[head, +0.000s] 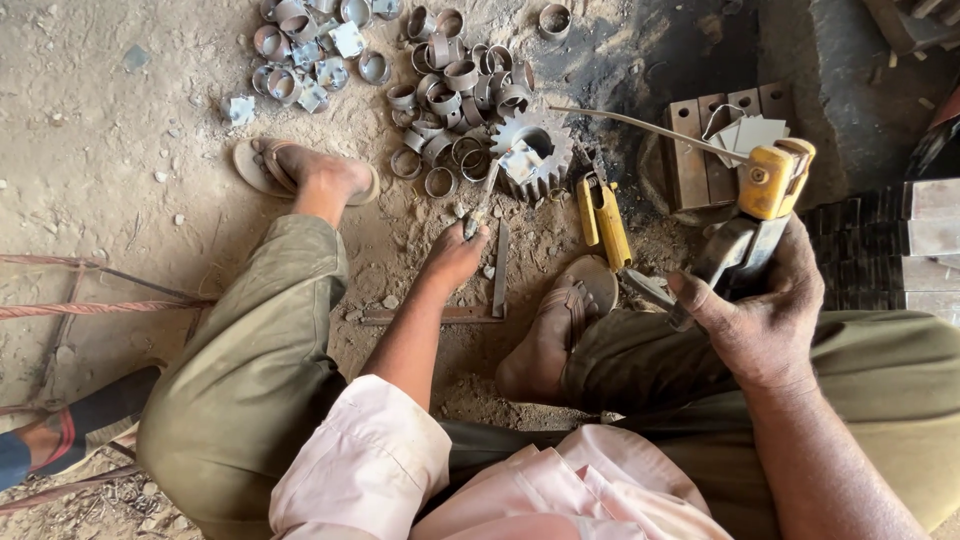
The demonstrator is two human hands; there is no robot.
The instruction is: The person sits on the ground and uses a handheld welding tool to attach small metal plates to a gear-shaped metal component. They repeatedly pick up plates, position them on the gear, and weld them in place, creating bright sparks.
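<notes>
Right now your left hand [455, 252], at the centre of the frame, is pinched shut on thin grey metal tongs [483, 200] whose tips reach up to a small square steel plate [522, 162] lying on a large toothed steel gear [535, 152]. Your right hand [765, 320], at the right, is wrapped tight around a yellow-headed electrode holder [770, 180] with a long thin welding rod [640, 125] pointing left toward that gear. Judging by the piles, work looks partway through: a heap of short steel rings [450, 85] sits loose at upper centre, and rings with square plates [300, 60] lie at upper left. No bin or tray shows; everything rests on the dusty dirt ground [110, 160].
</notes>
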